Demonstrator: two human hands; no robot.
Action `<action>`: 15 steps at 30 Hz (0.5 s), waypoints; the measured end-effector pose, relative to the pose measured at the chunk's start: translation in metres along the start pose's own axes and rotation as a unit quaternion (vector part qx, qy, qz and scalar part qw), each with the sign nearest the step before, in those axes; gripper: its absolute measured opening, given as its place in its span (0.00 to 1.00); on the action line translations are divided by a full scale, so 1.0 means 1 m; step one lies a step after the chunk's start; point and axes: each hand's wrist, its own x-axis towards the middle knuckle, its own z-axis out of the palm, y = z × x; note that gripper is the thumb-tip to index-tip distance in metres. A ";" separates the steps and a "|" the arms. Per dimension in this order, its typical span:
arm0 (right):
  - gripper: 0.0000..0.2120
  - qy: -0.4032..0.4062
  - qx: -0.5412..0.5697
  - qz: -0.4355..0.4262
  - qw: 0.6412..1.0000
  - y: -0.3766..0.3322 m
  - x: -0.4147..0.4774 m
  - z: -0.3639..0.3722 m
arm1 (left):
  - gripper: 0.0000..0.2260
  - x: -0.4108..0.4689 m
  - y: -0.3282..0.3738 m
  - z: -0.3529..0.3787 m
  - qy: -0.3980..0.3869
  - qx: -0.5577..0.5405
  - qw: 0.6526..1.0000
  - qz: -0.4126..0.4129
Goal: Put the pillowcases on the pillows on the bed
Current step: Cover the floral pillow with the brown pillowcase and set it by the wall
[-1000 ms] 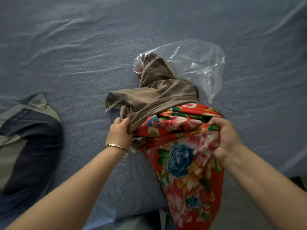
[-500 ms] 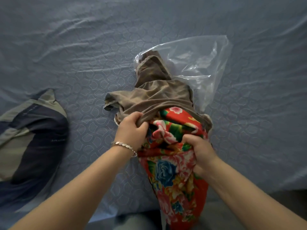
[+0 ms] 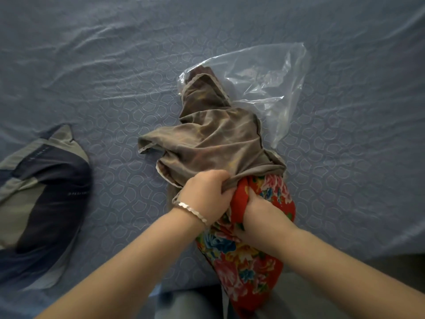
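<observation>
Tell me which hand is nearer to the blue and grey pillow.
Left. The left hand, gripping the brown pillowcase, is right of the blue and grey pillow; the right hand, gripping the floral pillow, is farther right.

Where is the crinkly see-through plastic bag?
In the head view, the clear plastic bag lies on the blue bedsheet, right of centre, at the far end of the brown pillowcase.
</observation>
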 end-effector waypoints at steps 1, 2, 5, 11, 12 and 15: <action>0.38 -0.010 -0.029 -0.015 0.999 0.002 0.001 0.000 | 0.13 0.001 0.004 -0.003 -0.003 -0.034 0.999 0.014; 0.36 -0.028 -0.059 -0.026 0.998 0.003 0.000 -0.002 | 0.14 0.002 0.008 -0.004 -0.006 -0.089 0.996 0.030; 0.26 0.017 0.188 -0.031 0.982 0.012 -0.003 0.000 | 0.15 -0.007 0.009 0.002 0.004 -0.129 0.982 0.139; 0.26 0.200 0.311 0.061 0.927 0.052 -0.009 0.011 | 0.08 -0.040 -0.016 0.034 0.073 0.033 0.946 0.313; 0.20 0.200 0.257 0.010 0.945 0.058 -0.006 0.010 | 0.07 -0.043 -0.017 0.037 0.077 0.040 0.937 0.340; 0.05 0.243 0.069 -0.116 0.961 0.081 0.006 0.007 | 0.02 -0.043 -0.020 0.038 0.081 0.067 0.912 0.397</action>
